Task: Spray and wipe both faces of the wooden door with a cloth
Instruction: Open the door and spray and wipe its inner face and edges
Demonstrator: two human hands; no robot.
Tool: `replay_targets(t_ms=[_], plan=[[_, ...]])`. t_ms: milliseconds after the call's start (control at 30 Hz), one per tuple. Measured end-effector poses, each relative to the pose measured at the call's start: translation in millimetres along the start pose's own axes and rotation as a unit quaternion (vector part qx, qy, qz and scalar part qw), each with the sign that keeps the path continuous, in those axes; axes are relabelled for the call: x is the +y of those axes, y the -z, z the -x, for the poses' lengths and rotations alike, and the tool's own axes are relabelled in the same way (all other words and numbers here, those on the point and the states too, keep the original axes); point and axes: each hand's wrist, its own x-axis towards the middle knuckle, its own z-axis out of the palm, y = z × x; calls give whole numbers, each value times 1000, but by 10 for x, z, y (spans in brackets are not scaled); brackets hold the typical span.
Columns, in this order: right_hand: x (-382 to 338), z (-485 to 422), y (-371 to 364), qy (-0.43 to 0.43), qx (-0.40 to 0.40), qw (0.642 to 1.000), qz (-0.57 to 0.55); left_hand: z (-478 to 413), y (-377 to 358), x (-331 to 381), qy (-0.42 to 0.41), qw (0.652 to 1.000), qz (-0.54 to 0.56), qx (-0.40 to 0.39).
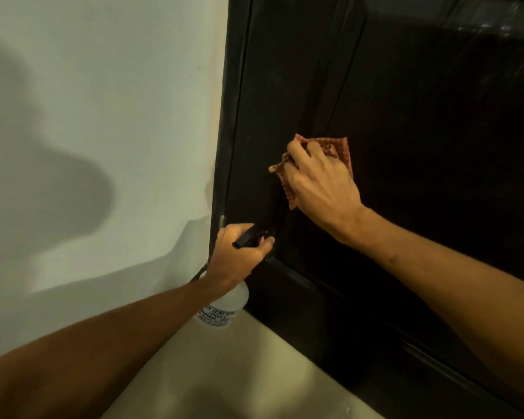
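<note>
The dark wooden door point(421, 122) fills the right side of the view, with raised panel mouldings running down it. My right hand point(321, 179) presses a red-and-cream checked cloth point(339, 148) flat against the door's lower panel. Lower down, my left hand point(239, 252) is shut around the black trigger head of a spray bottle point(224, 309). The bottle's clear body with printed text hangs below my wrist, close to the door's left edge. Its nozzle points toward the door.
A white wall point(103, 116) stands to the left of the dark door frame point(227, 146), with my shadow across it. Pale floor point(230, 373) lies below, meeting the door's bottom rail.
</note>
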Motion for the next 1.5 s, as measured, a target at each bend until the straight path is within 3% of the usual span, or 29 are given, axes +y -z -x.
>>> replay_targets(t_ms=[167, 533, 667, 867, 1100, 1367, 1500], plan=[[-344, 258, -277, 49, -22, 998, -36, 141, -81, -302, -11, 1000, -23, -4], [-1132, 780, -1216, 129, -68, 985, -92, 470, 34, -952, 61, 998, 19, 11], [-1267, 837, -1345, 102, -83, 983, -129, 502, 117, -1080, 78, 997, 12, 23], [-1294, 1125, -1311, 108, -125, 979, -123, 528, 138, -995, 41, 998, 17, 35], [-1107, 1705, -1197, 18, -138, 983, -117, 613, -90, -808, 38, 996, 77, 2], [-1188, 1538, -1084, -37, -60, 980, -183, 589, -291, -729, -36, 998, 27, -40], [-992, 2026, -1156, -50, -59, 979, -187, 661, -551, -703, -41, 996, 36, -66]])
